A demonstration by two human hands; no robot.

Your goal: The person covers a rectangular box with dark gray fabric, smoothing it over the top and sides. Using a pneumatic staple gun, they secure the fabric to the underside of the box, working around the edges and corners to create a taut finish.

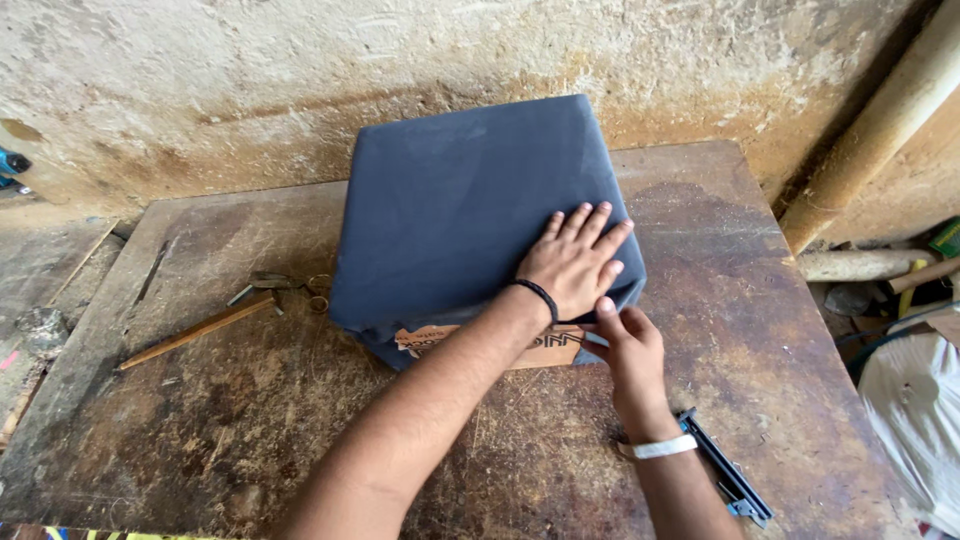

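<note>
I saw the worn, stained wooden counter (pixel 300 420) filling most of the view, pushed up against a rough plastered wall (pixel 250 70). Toward its far middle sat the cushion block (pixel 460 200), a boxy form wrapped in dark blue-grey fabric, with bare brown cardboard (pixel 540 352) showing along its near lower edge where the cloth stopped. My left hand (pixel 575 262) lay flat on the top of the block near its right front corner, fingers spread and pressing the fabric down, gripping nothing; a black band circled that wrist. My right hand (pixel 625 345) was just below it at the same corner, thumb and fingers pinched on the loose fabric edge (pixel 622 292), a white band on its wrist. A wooden-handled hammer (pixel 200 330) lay well to the left of the block, with scissors (pixel 285 285) just beyond its head. A dark stapler-like tool (pixel 725 470) lay on the counter beside my right forearm. Pale wooden poles (pixel 880 130) leaned at the right.
</note>
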